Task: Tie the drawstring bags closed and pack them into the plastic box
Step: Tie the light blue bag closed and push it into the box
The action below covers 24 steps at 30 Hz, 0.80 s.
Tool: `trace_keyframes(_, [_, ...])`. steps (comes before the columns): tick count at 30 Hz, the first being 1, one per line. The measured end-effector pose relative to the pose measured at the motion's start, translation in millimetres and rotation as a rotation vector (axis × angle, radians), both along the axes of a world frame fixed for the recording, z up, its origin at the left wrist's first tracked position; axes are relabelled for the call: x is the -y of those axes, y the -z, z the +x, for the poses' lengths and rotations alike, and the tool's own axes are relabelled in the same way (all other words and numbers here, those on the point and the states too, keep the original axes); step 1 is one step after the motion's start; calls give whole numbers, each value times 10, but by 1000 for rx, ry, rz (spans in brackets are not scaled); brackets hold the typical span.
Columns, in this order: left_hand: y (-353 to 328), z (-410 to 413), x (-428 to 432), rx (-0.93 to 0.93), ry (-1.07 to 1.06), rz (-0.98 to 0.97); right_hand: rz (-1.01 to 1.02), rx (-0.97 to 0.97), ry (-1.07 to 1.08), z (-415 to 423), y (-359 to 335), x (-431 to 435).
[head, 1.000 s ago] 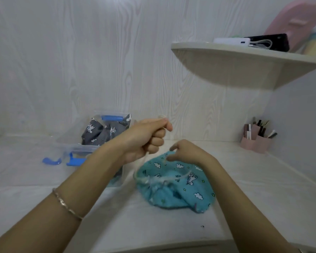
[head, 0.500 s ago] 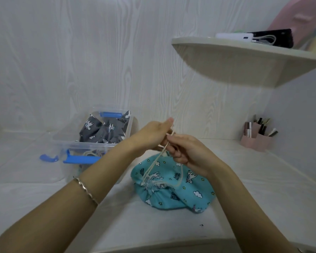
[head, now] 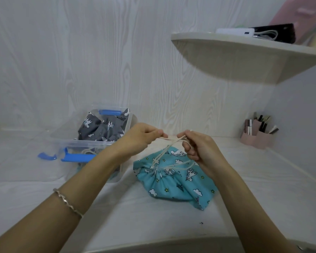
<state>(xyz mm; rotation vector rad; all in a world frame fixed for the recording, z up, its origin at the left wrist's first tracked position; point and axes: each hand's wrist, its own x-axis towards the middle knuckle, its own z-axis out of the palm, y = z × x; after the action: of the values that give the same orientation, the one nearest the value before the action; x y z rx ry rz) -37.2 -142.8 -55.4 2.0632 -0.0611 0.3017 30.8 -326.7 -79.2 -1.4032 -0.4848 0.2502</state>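
Turquoise unicorn-print drawstring bag [head: 173, 181] lies on the white desk [head: 153, 225], just right of the clear plastic box [head: 125, 125], mouth already gathered. A second ago the left hand [head: 140, 136] was a raised fist hauling the cord while the right hand [head: 199, 147] pressed down on the fabric. Half a second ago both hands met above the bag. Now they sit slightly apart at the same height, above the bag's far edge. The left hand pinches one end of the white cord [head: 161, 152] between thumb and fingertips. The right hand's fingers are curled around the other strand, which loops by its knuckles. The strands rise from the gathered mouth and cross between the hands. My read: cinching is finished and the knot is being formed, with the first crossing likely made but not yet pulled down tight. The bag has barely shifted on the desk. A grey print bag [head: 102, 128] already sits inside the box, whose blue latch [head: 77, 157] hangs open on the near side, so one bag is packed and this one is next once tied. Risk: loose cord could slip before the knot seats. Silver bracelet [head: 67, 202] on the left wrist, pink pen holder [head: 257, 138] far right.
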Motion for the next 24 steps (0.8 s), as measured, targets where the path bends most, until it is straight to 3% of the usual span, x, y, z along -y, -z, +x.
trace_keyframes(2, [-3, -19, -46, -29, 24, 120, -62, 31, 31, 8, 9, 27])
trace_keyframes(6, [77, -52, 74, -130, 247, 166, -156, 91, -50, -50, -9, 17])
trace_keyframes(8, [116, -44, 162, -90, 254, 105, -204, 105, -68, -63, -17, 9])
trace_keyframes(13, [158, 47, 139, -46, 35, -139, -342, 113, -94, -78, 13, 130])
trace_keyframes(17, [158, 49, 174, -68, 16, -141, -507, 412, 82, -148, 118, 108])
trace_keyframes(21, [109, 16, 128, -75, 5, -65, -633, 517, 40, -176, 75, 138])
trace_keyframes(24, [55, -61, 92, -161, 121, 22, -850, 795, 110, -161, 83, 119])
